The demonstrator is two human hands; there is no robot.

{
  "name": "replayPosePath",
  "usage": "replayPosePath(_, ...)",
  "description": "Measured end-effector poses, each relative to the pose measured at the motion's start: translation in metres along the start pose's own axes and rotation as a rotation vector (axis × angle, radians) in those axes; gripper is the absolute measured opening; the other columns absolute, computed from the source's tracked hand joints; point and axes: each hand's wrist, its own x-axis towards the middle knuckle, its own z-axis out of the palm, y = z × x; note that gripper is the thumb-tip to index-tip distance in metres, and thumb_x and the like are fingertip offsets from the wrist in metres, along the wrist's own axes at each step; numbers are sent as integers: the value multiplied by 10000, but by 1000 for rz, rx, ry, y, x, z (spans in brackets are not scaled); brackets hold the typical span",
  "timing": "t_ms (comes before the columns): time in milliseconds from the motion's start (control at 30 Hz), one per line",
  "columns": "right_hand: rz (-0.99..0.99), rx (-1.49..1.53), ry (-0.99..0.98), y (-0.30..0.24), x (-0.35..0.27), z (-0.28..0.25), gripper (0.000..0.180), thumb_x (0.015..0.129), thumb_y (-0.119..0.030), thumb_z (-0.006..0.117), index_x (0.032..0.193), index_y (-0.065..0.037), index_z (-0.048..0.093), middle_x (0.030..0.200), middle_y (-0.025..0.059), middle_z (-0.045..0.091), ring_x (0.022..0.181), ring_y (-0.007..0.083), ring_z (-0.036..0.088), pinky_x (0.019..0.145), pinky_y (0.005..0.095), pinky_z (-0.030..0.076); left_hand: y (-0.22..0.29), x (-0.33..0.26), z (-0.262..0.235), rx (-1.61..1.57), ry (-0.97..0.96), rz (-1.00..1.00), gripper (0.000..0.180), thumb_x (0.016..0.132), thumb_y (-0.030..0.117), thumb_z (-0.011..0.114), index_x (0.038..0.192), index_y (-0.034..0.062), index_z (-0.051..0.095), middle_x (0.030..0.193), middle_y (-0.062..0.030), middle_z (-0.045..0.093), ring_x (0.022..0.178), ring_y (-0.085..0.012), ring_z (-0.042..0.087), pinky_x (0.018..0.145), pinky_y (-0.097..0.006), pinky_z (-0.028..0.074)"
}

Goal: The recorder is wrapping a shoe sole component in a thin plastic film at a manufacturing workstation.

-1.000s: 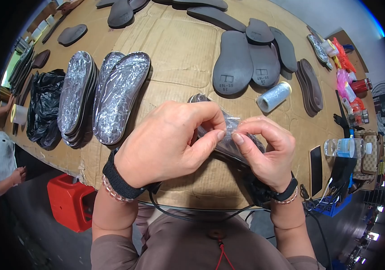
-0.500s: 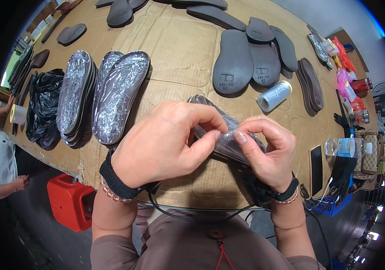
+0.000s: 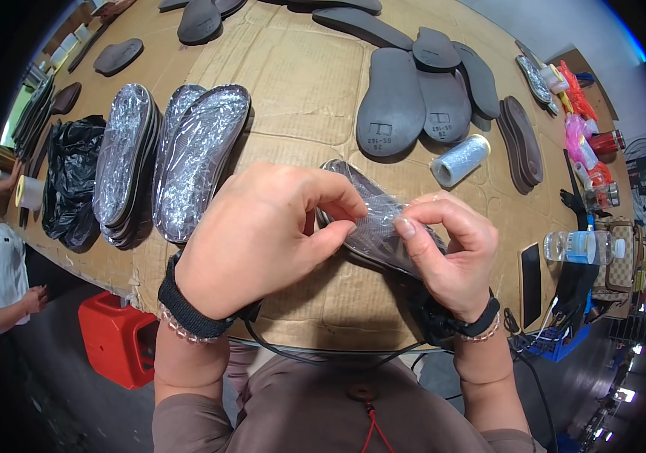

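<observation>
A dark shoe sole [image 3: 385, 251] lies at a slant on the table in front of me, with clear plastic film [image 3: 385, 214] over its upper face. My left hand [image 3: 251, 238] is over its left side, thumb and fingers bent in at the film's edge. On the right, my right hand [image 3: 455, 253] pinches the film between thumb and index finger. The film stretches crinkled between both hands. My hands hide part of the sole's ends. A roll of film [image 3: 460, 161] lies just beyond my right hand.
Film-wrapped soles [image 3: 201, 162] and a wrapped stack [image 3: 125, 166] lie at left beside a black plastic bag [image 3: 74, 181]. Bare grey soles [image 3: 391, 102] lie at the back. A bottle [image 3: 579, 247] and phone-like black slab [image 3: 530, 285] are at right. A red stool [image 3: 112, 340] stands below left.
My left fingers have drawn back to the left, away from the right hand's fingertips. More of the film now shows spread between the hands. The right hand is nearly still.
</observation>
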Motion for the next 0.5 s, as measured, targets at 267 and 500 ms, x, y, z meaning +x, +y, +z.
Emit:
replayPosePath(267, -26, 15, -11, 0, 1, 0, 59, 882, 22, 777, 899, 30, 721, 852, 99, 714, 761, 177, 677, 697, 287, 526, 0, 0, 8, 29, 41, 76, 117, 827, 78, 816, 936, 41, 796, 762, -83, 743, 564, -159, 610, 542, -291, 489)
replayPosePath(500, -23, 4, -6, 0, 1, -1, 61, 887, 17, 777, 908, 27, 721, 855, 100, 715, 771, 181, 682, 707, 288, 529, 0, 2, 8, 80, 87, 98, 81, 844, 95, 799, 887, 35, 765, 716, -86, 714, 526, -190, 605, 535, -299, 484)
